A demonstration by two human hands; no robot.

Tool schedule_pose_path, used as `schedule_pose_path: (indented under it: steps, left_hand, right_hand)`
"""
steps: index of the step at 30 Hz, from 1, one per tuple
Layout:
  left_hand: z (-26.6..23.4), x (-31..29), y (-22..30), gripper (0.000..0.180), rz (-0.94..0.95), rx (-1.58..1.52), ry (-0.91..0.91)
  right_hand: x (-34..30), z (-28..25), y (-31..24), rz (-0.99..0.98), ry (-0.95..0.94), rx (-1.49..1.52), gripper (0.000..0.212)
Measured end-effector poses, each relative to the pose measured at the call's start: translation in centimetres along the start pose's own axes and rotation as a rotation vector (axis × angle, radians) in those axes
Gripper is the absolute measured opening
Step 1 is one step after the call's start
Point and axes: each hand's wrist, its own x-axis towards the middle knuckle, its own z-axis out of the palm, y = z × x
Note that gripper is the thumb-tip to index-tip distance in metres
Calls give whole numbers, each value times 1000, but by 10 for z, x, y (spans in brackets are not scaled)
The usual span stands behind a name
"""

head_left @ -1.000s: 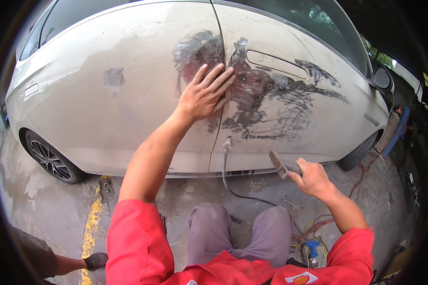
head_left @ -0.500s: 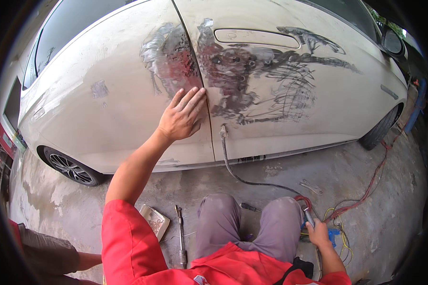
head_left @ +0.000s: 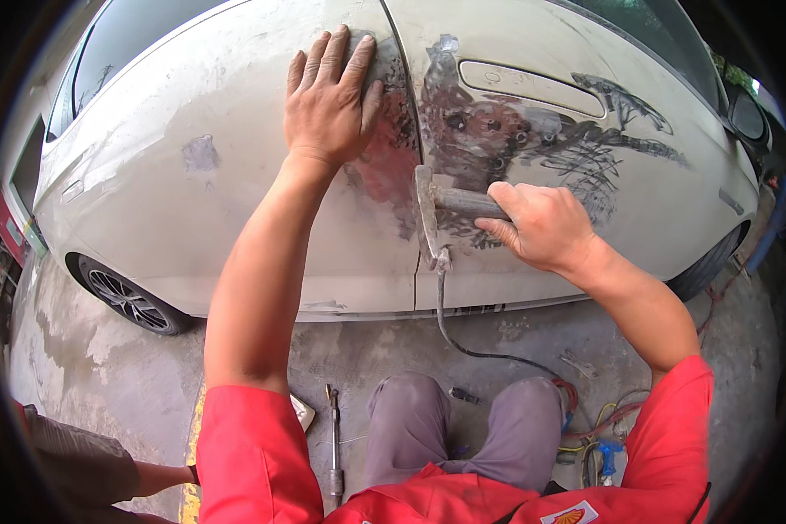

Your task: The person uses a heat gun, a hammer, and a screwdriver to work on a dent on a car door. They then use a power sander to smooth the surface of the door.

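In front of me is the side of a white car (head_left: pixel 236 262), with a sanded, scratched patch of grey and red on both sides of the door seam. Flat against the panel left of the seam lies my left hand (head_left: pixel 327 113), fingers spread, partly over the bare patch. My right hand (head_left: pixel 550 225) grips a hammer (head_left: pixel 472 203) by its grey handle. Its worn metal head is in front of the seam, below the patch; I cannot tell whether it touches the panel. Just under the head, a clamp (head_left: pixel 444 259) sits low on the door, with a dark cable (head_left: pixel 498 355) running from it.
A metal rod tool (head_left: pixel 335 450) and a pale tray (head_left: pixel 303 412) lie on the concrete floor (head_left: pixel 148 375). By my right knee are red hoses (head_left: pixel 571 397) and a blue fitting (head_left: pixel 610 457). Another person's forearm (head_left: pixel 162 478) shows at lower left.
My right hand has risen with the hammer from beside my right knee to the door seam. My left hand has slid up the panel. The view has shifted slightly left.
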Motion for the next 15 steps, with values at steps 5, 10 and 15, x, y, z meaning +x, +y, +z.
schedule_pose_path:
  steps: [5, 10, 15]
  left_hand:
    - [-1, 2, 1, 54, 0, -16, 17]
    - [-1, -3, -1, 54, -9, 28, 3]
    - [1, 0, 2, 54, -6, 18, 14]
  right_hand:
    - [17, 8, 17, 13, -116, -115, 38]
    - [20, -7, 0, -38, -158, -96, 42]
    - [25, 0, 20, 14, -175, -208, 42]
